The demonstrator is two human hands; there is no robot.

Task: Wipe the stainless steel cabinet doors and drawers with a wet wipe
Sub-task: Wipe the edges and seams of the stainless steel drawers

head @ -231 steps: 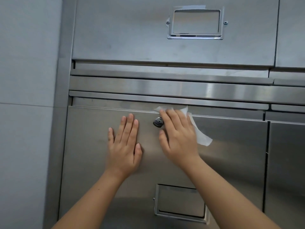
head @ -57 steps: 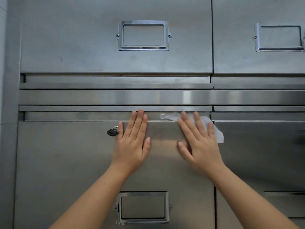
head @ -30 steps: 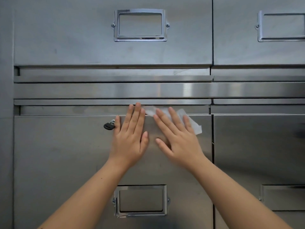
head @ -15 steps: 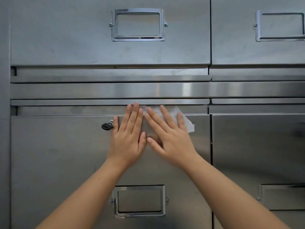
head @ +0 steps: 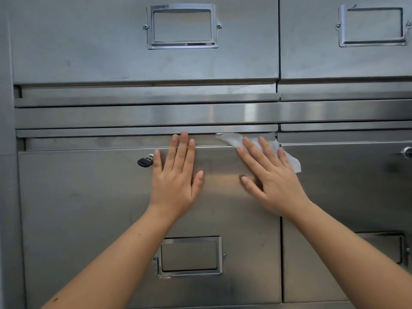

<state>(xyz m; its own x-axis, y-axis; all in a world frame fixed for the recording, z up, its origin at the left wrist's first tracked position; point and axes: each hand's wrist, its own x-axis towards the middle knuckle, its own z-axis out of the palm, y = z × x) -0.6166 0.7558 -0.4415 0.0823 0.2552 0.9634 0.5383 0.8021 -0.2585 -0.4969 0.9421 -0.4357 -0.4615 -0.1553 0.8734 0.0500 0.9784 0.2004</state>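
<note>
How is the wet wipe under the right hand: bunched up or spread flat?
Spread flat: the wet wipe lies thin on the cabinet front, edges showing beyond the flat right hand.

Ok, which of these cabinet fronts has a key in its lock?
The lower left door, the one the left hand presses flat against: a black-headed key sticks out of its lock just left of that hand. No key shows anywhere else.

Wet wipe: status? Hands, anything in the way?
Right hand flat, pressing wet wipe on door, top right corner. Left hand flat on same door, bare. Key in lock beside left hand, apart from wipe.
</note>
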